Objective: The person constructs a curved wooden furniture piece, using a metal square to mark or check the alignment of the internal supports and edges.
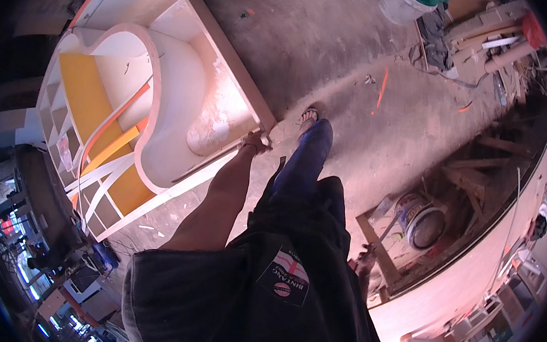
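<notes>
My left hand [255, 144] is at the near corner of a large wooden cabinet [262, 109], its fingers bent around the edge. The cabinet has a wavy curved partition [154, 91], pale inner walls and yellow panels [78, 82]. Low on my right side, my right hand [362, 263] is small and dark beside the wooden edge [380, 250] of a big curved frame [471, 276]. Its fingers look bent, but whether they hold anything is unclear. Inside that frame, close to this hand, a paint bucket [420, 221] lies tilted.
White and orange strips [113, 120] lie across the cabinet. Wood scraps [483, 43] are piled at the far right, near a white bucket [402, 6] with green cloth. An orange strip [381, 89] lies on the dusty floor [283, 49]. My sandalled foot [308, 116] stands between the two wooden pieces.
</notes>
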Motion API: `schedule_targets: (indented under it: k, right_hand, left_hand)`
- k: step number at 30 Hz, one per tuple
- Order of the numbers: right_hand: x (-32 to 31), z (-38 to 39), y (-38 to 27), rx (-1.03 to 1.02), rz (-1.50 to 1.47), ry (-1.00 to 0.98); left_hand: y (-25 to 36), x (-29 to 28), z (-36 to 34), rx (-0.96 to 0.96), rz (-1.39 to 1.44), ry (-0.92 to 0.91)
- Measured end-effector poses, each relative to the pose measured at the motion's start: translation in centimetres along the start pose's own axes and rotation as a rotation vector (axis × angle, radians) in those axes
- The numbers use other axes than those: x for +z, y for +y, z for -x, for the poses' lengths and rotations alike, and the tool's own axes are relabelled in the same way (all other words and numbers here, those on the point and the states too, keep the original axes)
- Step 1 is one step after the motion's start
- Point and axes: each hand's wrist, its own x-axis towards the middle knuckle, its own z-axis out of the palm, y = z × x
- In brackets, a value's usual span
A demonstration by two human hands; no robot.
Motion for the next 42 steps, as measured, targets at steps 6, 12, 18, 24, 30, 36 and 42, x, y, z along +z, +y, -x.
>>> schedule_targets:
  k: [6,12,18,24,30,36,42]
  right_hand:
    - [-0.3,-2.4,-0.4,0.139,0.244,0.053]
    - [6.8,-2.3,-13.8,0.078,0.362,-0.034]
    - [15.7,-2.5,-30.0,-0.019,0.5,-0.15]
    - [18.7,-4.6,-47.3,-0.255,0.667,-0.152]
    - [34.6,0.3,-63.4,-0.104,0.541,-0.288]
    - [38.6,-6.4,-74.7,-0.54,0.879,-0.329]
    - [49.9,-11.1,-84.7,-0.405,1.092,-0.561]
  left_hand:
    - [8.5,0.4,1.5,-0.013,-0.101,0.011]
    - [8.6,-1.8,3.2,-0.048,0.137,-0.029]
    - [6.0,-7.3,-3.6,-0.087,0.124,-0.458]
    - [18.4,-24.0,-16.4,-0.038,0.292,-0.059]
    - [14.2,-35.8,-26.0,0.138,0.31,0.408]
    - [20.3,-44.2,-26.7,0.009,1.141,0.454]
    - [10.5,-35.0,-13.5,-0.761,0.886,0.129]
